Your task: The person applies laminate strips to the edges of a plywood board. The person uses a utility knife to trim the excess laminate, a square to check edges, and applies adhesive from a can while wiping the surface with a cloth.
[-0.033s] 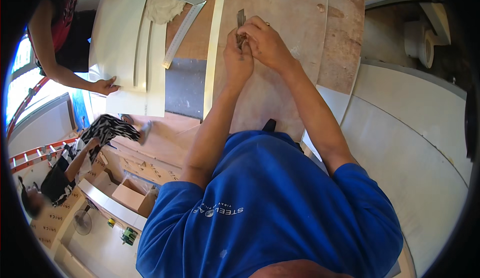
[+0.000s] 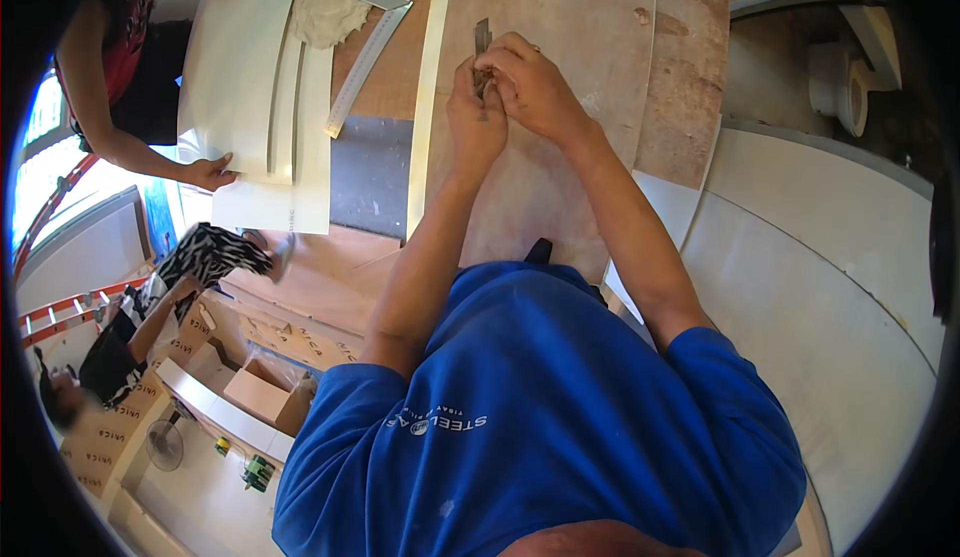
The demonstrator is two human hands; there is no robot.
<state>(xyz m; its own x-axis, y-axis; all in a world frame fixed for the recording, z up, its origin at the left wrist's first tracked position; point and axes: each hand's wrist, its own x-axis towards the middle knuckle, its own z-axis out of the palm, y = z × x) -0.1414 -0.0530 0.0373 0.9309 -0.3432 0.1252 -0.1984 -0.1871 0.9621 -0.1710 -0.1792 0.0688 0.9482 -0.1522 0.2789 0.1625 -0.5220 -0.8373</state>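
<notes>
Close together over the far part of the brown wooden board (image 2: 570, 17), my two hands meet on a narrow, flat grey metal utility knife (image 2: 482, 37). My left hand (image 2: 476, 129) is closed round its lower part, thumb up against it. From the right, my right hand (image 2: 538, 89) bends its fingers in and pinches the same tool near its middle. The knife's slanted tip points away from me, beyond my fingers. Most of its body is hidden between my hands.
Left of the board lie a metal try square (image 2: 372, 67), a crumpled cream cloth (image 2: 328, 12) and pale sheets (image 2: 235, 77), one held by another person's hand (image 2: 210, 172). Farther left are a second person in striped trousers (image 2: 210, 255), an orange ladder (image 2: 85, 309) and a fan (image 2: 165, 442).
The person in striped trousers at the left has shifted slightly to the left. My hands and the knife look the same.
</notes>
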